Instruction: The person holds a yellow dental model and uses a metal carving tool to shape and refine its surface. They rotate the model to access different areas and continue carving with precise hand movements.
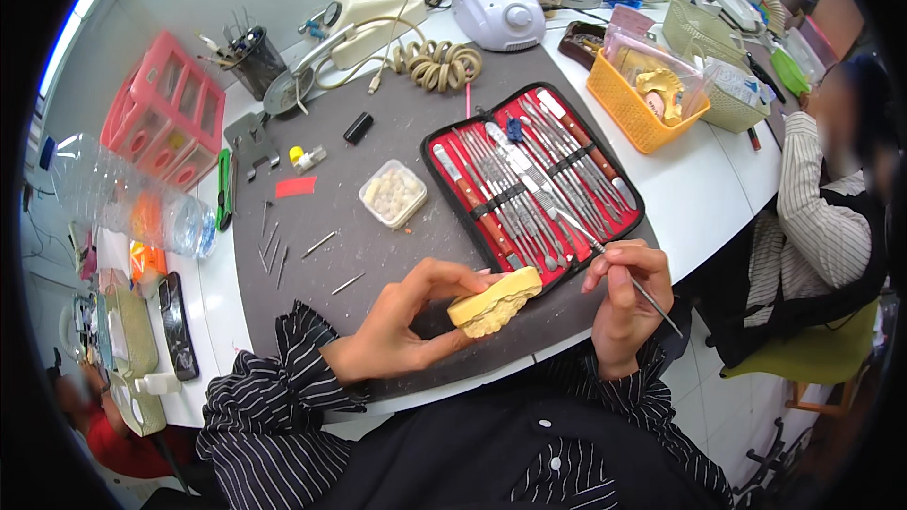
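My left hand (402, 321) grips a yellow plaster dental cast (495, 302) by its base, thumb below and fingers above, with its row of teeth turned downward. In my right hand (628, 302) a slim metal dental carving instrument (663, 314) is held pen-like, apart from the cast; its far end reaches over the tool case. Just beyond both hands lies that black zip case (463, 227), unfolded, its red lining filled with several metal and wooden-handled instruments. To its left, a small clear square tub (402, 223) contains whitish tooth-like pieces.
Several burs (319, 244) lie loose on the grey mat (378, 264). A pink drawer unit (170, 113) and a plastic bottle (132, 194) stand left. Behind are a coiled hose (439, 66) and white rounded machine (498, 11). An orange basket (642, 132) and another person (817, 208) are right.
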The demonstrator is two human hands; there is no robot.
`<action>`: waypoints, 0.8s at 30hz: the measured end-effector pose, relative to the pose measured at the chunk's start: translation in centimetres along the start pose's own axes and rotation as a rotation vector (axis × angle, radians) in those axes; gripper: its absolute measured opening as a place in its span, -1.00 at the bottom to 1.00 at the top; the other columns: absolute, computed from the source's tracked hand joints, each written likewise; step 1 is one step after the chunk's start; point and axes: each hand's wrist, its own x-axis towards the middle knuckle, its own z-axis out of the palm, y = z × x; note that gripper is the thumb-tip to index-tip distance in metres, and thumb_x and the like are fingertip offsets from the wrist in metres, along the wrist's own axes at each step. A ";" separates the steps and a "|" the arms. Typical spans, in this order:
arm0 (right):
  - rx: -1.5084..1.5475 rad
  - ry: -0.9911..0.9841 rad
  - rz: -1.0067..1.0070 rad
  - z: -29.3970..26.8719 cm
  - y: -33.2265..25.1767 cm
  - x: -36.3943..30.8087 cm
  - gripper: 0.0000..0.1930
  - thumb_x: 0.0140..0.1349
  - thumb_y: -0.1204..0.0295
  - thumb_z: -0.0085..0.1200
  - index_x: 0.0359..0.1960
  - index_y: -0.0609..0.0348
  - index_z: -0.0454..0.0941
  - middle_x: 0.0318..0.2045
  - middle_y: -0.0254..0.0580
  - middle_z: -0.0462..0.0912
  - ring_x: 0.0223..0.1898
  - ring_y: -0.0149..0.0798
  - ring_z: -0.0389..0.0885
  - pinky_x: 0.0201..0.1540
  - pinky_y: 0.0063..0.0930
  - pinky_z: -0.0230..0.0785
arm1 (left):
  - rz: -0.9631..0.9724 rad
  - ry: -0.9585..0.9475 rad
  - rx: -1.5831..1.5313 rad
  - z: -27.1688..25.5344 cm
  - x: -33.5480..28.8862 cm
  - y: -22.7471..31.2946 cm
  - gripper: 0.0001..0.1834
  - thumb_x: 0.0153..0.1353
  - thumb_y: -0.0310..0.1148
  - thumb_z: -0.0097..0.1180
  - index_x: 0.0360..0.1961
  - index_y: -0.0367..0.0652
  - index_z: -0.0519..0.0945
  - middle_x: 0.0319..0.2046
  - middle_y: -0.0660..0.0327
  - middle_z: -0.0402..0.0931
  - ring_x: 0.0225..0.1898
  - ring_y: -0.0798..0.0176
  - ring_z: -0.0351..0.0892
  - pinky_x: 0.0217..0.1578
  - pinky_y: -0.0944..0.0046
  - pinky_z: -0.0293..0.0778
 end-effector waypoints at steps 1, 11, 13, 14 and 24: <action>-0.034 -0.018 0.010 -0.1 0.0 0.1 -0.84 0.27 0.60 -0.03 -0.16 0.39 0.54 -0.22 -0.01 0.57 -0.36 -0.37 0.55 -0.32 -0.54 0.44 | 0.043 0.007 0.020 0.1 0.1 0.1 -0.45 0.09 -0.54 0.30 0.05 -0.24 0.28 0.01 -0.03 0.54 0.15 0.09 0.49 0.24 0.09 0.26; -0.228 -0.189 0.045 0.0 -0.7 0.7 -0.66 0.45 0.34 -0.23 0.05 0.34 0.45 -0.12 -0.02 0.59 -0.29 -0.33 0.58 -0.25 -0.51 0.43 | 0.182 0.215 0.151 -0.1 0.0 -0.1 -0.33 -0.07 -0.62 0.40 0.03 -0.18 0.27 0.04 0.03 0.49 0.14 0.15 0.49 0.31 -0.03 0.10; -0.237 -0.232 0.067 0.1 -0.9 0.8 -0.64 0.45 0.32 -0.22 0.07 0.34 0.44 -0.11 -0.04 0.59 -0.29 -0.34 0.58 -0.24 -0.51 0.43 | 0.152 0.243 0.128 0.2 -0.3 -0.2 -0.33 -0.06 -0.63 0.39 0.03 -0.18 0.25 -0.05 0.09 0.54 0.10 0.16 0.52 0.30 -0.01 0.11; -0.236 -0.253 0.078 0.1 -1.1 0.7 -0.63 0.47 0.31 -0.26 0.09 0.32 0.44 -0.05 -0.01 0.59 -0.24 -0.34 0.60 -0.20 -0.52 0.43 | 0.132 0.226 0.114 0.3 -0.5 -0.2 -0.33 -0.05 -0.64 0.38 0.03 -0.18 0.24 -0.06 0.08 0.54 0.11 0.15 0.49 0.29 0.00 0.10; -0.569 -0.560 -0.251 1.0 -1.5 1.6 -0.44 -0.02 0.55 0.31 0.12 0.17 0.51 -0.01 -0.21 0.61 -0.02 -0.16 0.54 0.01 -0.35 0.36 | 0.241 0.079 0.280 0.2 -0.1 -0.2 -0.40 -0.06 -0.59 0.39 0.02 -0.15 0.38 -0.13 0.11 0.61 -0.03 0.14 0.61 0.23 -0.15 0.15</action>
